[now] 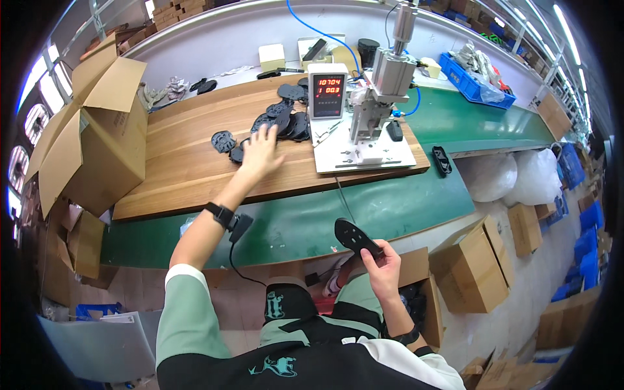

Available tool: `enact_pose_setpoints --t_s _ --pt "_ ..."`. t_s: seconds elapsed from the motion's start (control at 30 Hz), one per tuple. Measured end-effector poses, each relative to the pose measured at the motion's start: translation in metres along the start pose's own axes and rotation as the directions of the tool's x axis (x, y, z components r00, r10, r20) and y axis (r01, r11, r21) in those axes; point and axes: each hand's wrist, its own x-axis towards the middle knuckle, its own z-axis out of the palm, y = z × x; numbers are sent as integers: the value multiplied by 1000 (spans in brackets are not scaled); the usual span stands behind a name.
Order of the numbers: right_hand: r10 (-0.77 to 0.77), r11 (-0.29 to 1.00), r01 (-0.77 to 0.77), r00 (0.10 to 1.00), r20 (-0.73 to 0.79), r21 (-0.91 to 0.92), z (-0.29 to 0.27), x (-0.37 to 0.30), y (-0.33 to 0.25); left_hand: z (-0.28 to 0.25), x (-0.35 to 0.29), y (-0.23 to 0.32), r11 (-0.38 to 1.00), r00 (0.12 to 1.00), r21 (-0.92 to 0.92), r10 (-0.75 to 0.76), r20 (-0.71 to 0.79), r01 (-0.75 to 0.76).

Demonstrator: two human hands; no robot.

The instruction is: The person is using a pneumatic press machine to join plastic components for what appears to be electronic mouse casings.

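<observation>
My left hand reaches over the wooden board with its fingers spread, at the near edge of a pile of black plastic parts. Some parts lie partly under the fingertips; I cannot tell whether they touch. Two rounder black pieces sit just left of the hand, one a flat disc-like part. Close to my body, my right hand grips a long black plastic shell by its lower end, thumb on top. The shell has a rounded far end and small holes, and it is held above the green table's front edge.
Right of the pile stands a small press on a white base, beside a counter box with a lit red display. A black shell lies on the green table. Cardboard boxes stand left, with more at lower right.
</observation>
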Motion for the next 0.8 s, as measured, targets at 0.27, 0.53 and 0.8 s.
enact_pose_setpoints --t_s 0.27,0.53,0.8 --pt "-305 890 255 950 -75 -379 -6 36 -12 28 16 -29 989 986 102 -94 -140 109" --pt "-694 211 508 680 238 -835 -17 169 -24 18 -52 40 967 935 -182 107 -339 -176" --pt "-562 175 550 737 376 -817 -19 225 -5 32 -81 42 827 983 -551 5 -185 -108"
